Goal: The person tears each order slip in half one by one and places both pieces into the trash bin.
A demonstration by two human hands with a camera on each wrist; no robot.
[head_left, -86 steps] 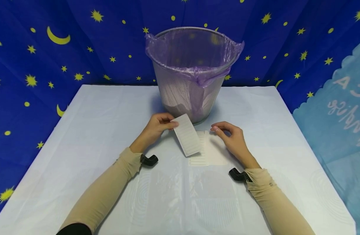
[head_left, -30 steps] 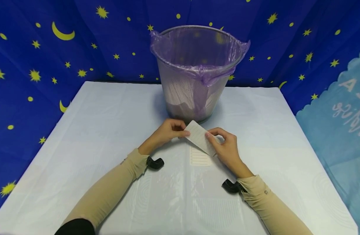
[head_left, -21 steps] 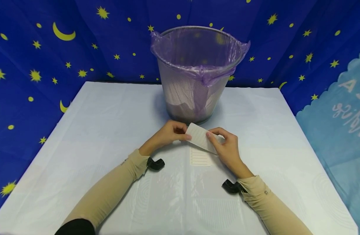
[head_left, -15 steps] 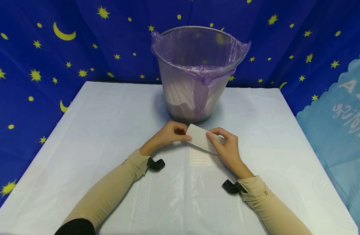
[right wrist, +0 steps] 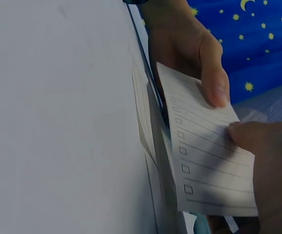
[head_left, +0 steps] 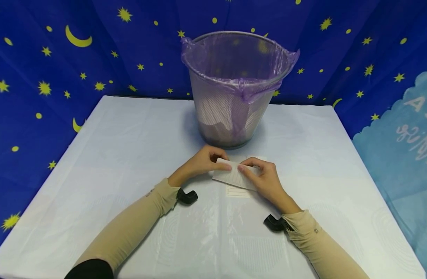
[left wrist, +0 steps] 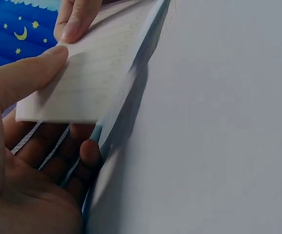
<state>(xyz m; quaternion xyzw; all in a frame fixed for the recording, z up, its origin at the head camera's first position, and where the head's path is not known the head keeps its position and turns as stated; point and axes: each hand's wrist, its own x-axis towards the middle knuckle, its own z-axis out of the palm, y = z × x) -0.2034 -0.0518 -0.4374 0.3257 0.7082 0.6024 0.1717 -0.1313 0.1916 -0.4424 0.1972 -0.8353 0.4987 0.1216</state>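
A small lined sheet of paper [head_left: 230, 177] is held up just over the table, pinched along its far edge by both hands. My left hand [head_left: 205, 161] grips its left part with thumb on top. My right hand [head_left: 263, 177] pinches it near the middle, the two thumbs almost meeting. In the right wrist view the sheet [right wrist: 209, 161] shows ruled lines and a column of checkboxes. Another lined paper [head_left: 237, 191] lies on the table below, mostly covered by the held sheet and hands.
Behind the hands stands a wire mesh wastebasket [head_left: 227, 112] lined with a purple plastic bag [head_left: 249, 91]. The table [head_left: 136, 147] has a white cover. A blue curtain [head_left: 105, 46] with stars and moons hangs behind.
My right hand, empty at first, has come in from the right and taken hold of the sheet too. Both hands have turned the sheet sideways and drawn it slightly closer.
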